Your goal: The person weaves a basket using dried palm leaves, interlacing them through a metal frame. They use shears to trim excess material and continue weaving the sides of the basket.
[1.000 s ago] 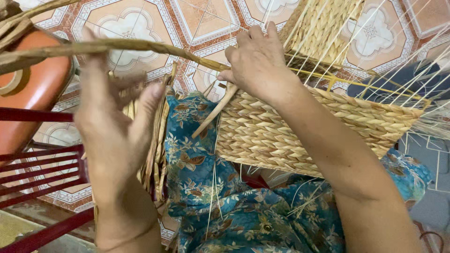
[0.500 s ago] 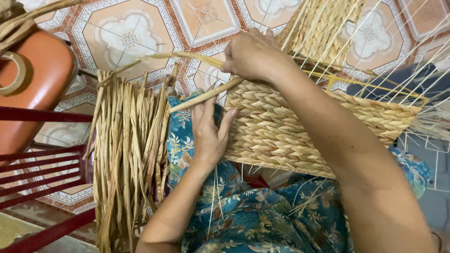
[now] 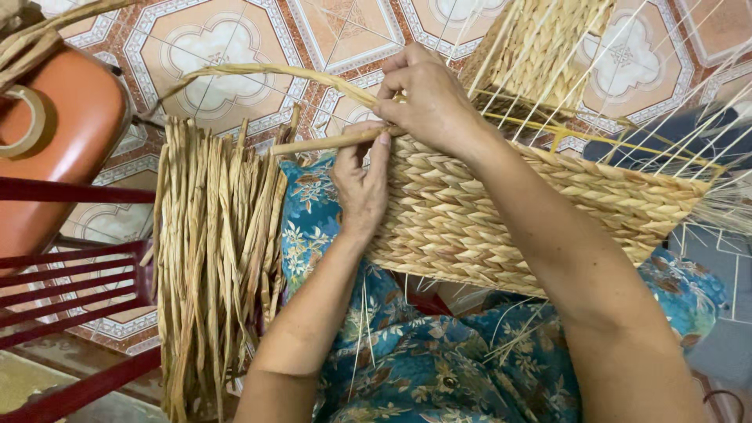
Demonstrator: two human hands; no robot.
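Here, my right hand (image 3: 431,98) pinched on a long straw strand (image 3: 258,72) at the woven basket (image 3: 501,211) edge, left hand (image 3: 362,184) pressed flat against its weave, straw bundle (image 3: 211,258) just left of it.

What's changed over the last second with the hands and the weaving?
The left hand came down from mid-air, where it handled a long strand, and now presses on the woven basket panel at its left edge. The right hand moved slightly left and grips the strand at the panel's top corner. The bundle of dried strands, hidden before, now shows. Panel, lap cloth and orange stool stayed put.
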